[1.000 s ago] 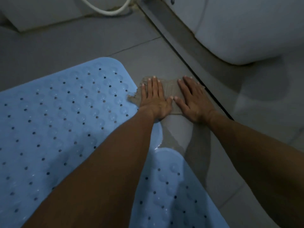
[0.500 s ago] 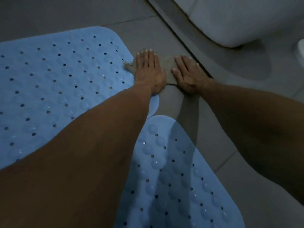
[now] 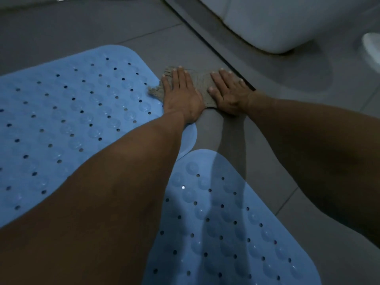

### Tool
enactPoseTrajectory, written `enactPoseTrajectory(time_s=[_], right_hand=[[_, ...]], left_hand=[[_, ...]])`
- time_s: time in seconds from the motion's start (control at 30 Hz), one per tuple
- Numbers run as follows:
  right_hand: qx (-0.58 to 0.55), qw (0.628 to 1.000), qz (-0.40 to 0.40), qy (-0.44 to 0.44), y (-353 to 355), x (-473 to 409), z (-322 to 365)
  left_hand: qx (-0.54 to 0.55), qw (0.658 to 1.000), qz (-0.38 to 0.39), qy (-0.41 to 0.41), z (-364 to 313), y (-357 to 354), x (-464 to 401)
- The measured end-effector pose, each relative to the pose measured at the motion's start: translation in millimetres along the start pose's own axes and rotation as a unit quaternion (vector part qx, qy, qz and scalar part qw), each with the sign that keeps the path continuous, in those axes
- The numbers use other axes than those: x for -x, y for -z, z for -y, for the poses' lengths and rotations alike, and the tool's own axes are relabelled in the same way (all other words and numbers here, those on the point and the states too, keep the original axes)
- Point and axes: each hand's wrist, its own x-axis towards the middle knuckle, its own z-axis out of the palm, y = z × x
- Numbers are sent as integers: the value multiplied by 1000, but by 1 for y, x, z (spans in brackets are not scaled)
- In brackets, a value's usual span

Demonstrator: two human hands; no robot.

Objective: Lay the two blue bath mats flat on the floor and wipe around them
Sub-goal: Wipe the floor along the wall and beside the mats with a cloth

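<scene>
Head view, read from the wearer outward. Nearest the camera, below both forearms, the near blue mat (image 3: pixel 226 223) lies flat on the grey tile floor (image 3: pixel 257 140), its long axis running toward the lower right, its rounded far end stopping short of the wrists. To the left of the left forearm the far blue mat (image 3: pixel 72 112) also lies flat, suction cups up; its right edge passes just under the left wrist, and a rounded corner meets the near mat's end — whether they overlap there cannot be told. Beyond the wrists, the left hand (image 3: pixel 181 95) and right hand (image 3: pixel 228 93) sit side by side, fingers straight and pointing away, palms pressing a grey-brown rag (image 3: pixel 202 83) flat to the floor — neither hand grips it. The rag lies directly beneath and between the hands, its frayed left end touching the far mat's edge by the left hand's little finger. Just past the right hand's fingertips runs a dark floor channel (image 3: pixel 216 52); farther off stands a white fixture (image 3: pixel 277 23). Judged stage: mats laid, wiping under way. The unwiped strip likely follows the far mat's edge, on the left hand's side.
</scene>
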Motion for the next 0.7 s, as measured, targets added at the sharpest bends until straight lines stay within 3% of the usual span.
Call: enactPoseTrajectory(time_s=[0.43,0.7], right_hand=[[-48,997,-50,37,-12,1,-9],[-50,994,-67,74,-27,32,-35]], left_hand=[[-14,998,53,36,-9,7,-3],[-12,995,61,84,-58,-8,39]])
